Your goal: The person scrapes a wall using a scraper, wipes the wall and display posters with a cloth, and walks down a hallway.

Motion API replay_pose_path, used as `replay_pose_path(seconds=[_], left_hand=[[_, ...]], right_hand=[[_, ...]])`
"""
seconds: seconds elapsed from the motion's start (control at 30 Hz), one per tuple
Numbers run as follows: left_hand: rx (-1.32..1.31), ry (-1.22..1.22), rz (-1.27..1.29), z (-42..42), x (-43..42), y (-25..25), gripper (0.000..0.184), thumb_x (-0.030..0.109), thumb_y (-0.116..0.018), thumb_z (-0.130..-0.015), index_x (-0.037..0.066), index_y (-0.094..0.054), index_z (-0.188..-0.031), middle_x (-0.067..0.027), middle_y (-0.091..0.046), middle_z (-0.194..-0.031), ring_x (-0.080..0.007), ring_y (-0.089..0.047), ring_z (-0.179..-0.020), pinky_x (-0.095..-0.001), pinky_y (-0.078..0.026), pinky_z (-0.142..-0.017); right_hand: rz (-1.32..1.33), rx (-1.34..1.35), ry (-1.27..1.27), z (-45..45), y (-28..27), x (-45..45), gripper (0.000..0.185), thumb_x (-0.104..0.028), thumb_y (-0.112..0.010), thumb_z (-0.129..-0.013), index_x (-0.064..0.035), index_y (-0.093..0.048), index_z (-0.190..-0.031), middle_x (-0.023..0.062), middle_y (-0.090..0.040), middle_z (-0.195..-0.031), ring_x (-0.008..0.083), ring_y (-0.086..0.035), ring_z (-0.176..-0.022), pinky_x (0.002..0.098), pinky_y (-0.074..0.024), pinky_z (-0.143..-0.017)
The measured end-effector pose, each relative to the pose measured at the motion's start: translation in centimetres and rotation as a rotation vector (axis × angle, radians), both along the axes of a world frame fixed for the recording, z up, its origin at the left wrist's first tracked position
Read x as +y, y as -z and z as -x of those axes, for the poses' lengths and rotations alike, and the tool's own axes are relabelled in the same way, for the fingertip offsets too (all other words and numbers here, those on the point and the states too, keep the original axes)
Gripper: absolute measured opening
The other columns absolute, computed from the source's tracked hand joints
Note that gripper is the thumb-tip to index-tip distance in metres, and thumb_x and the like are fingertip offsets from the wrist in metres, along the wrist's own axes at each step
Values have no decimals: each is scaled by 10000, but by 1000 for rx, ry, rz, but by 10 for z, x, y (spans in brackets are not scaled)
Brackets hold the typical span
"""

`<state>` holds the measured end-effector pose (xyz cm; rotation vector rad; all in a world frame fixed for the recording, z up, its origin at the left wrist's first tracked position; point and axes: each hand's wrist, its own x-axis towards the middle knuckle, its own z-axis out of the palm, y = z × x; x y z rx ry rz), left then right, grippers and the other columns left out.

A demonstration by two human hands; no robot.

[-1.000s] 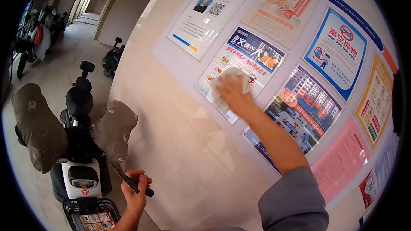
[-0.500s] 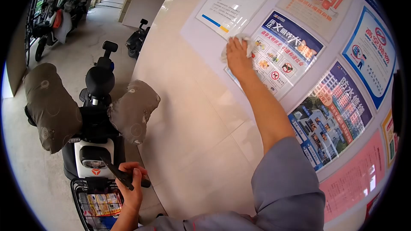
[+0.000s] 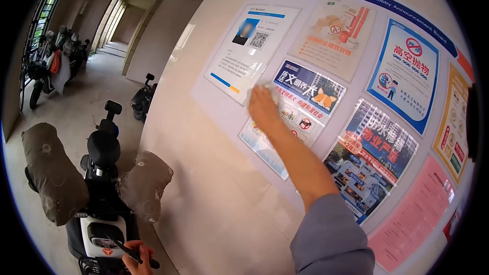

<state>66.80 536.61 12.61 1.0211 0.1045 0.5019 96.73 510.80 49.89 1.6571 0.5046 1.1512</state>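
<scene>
My right hand (image 3: pixel 264 107) is closed on a crumpled whitish cloth (image 3: pixel 275 93) and presses it to the announcement board. The cloth lies between the white notice (image 3: pixel 249 53) with a portrait and QR code and the left edge of the dog-keeping poster (image 3: pixel 308 94). Part of the cloth is hidden under my fingers. Low in the view, my left hand (image 3: pixel 138 259) grips a dark, slim tool (image 3: pixel 124 248) with a narrow pointed end and a thick black handle end. Its exact kind does not show.
More posters hang on the board, among them a blue-edged one (image 3: pixel 405 74) and a pink sheet (image 3: pixel 413 214). Left of the wall stands a parked electric scooter (image 3: pixel 104 234) with padded grey-brown handlebar covers (image 3: pixel 53 173). Other scooters (image 3: pixel 53 66) stand farther back by a barred window.
The view has tilted upward, bringing the board's blue header into sight and my left hand lower in view. The cloth remains by the dog poster's left edge in my right hand.
</scene>
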Motion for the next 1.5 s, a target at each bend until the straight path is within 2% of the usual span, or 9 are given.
replay_pose_path(seconds=[0.17,0.3,0.6,0.97,1.0,1.1,1.2,1.27,1.5], left_hand=[[19,41,-26,-12,-4,-10,140,122,-521,-906,25,-494,-1002,-43,-558,-729,-79,-476,-603,-194,-394,-548],[25,45,-43,-22,-10,0,151,124,-522,-905,20,-494,-1012,-38,-557,-746,-80,-479,-610,-195,-398,-550],[-48,45,-113,-8,-14,17,187,106,-547,-886,-20,-500,-1017,-56,-568,-766,-109,-531,-703,-215,-435,-625],[55,125,-131,35,-3,20,231,110,-644,-814,-37,-547,-964,-63,-619,-765,-98,-583,-699,-229,-476,-618],[75,150,-144,41,-2,17,236,116,-641,-817,-35,-546,-973,-57,-616,-779,-95,-578,-700,-227,-474,-616],[77,269,-50,59,-2,23,276,129,-615,-836,-29,-503,-1032,-46,-604,-806,-79,-563,-676,-219,-457,-574],[256,364,-91,85,-4,4,295,167,-602,-861,-3,-489,-1075,-32,-576,-719,-94,-557,-642,-214,-434,-548],[295,456,-33,100,-13,13,295,162,-607,-858,-5,-480,-1065,-32,-566,-707,-92,-538,-596,-213,-414,-499],[310,577,-81,204,-37,17,308,160,-622,-838,-16,-473,-1043,-43,-560,-701,-97,-531,-567,-223,-417,-485]], right_hand=[[-248,-594,-76,76,-184,-43,306,-117,-483,-823,5,-564,-1091,115,-490,-1247,270,-386,-1219,452,-285,-1014],[-426,-574,-29,84,-212,-18,301,-121,-486,-831,-10,-565,-1099,105,-464,-1281,260,-375,-1230,451,-279,-1021],[-152,-21,-104,45,-96,-16,261,-77,-480,-790,-15,-620,-1002,89,-522,-1208,250,-424,-1193,422,-298,-1012],[-280,-162,103,263,10,-118,405,25,-377,-843,-1,-449,-1241,96,-373,-1382,279,-277,-1313,438,-161,-1093],[-216,-259,177,289,7,-129,339,-127,-395,-914,-23,-456,-1230,126,-428,-1319,277,-376,-1241,429,-287,-1039],[-390,-151,191,358,19,-144,365,-83,-472,-839,-23,-502,-1198,178,-437,-1311,388,-364,-1230,580,-232,-1007],[-371,-157,58,403,71,-143,305,-25,-419,-858,11,-529,-1140,198,-458,-1282,398,-390,-1210,578,-237,-1004],[-289,-112,171,441,101,-140,327,-140,-454,-900,-115,-519,-1219,93,-520,-1245,316,-489,-1131,491,-396,-890],[-492,-26,229,634,194,-222,337,-151,-422,-915,-87,-499,-1237,109,-460,-1314,321,-413,-1215,524,-317,-956]])
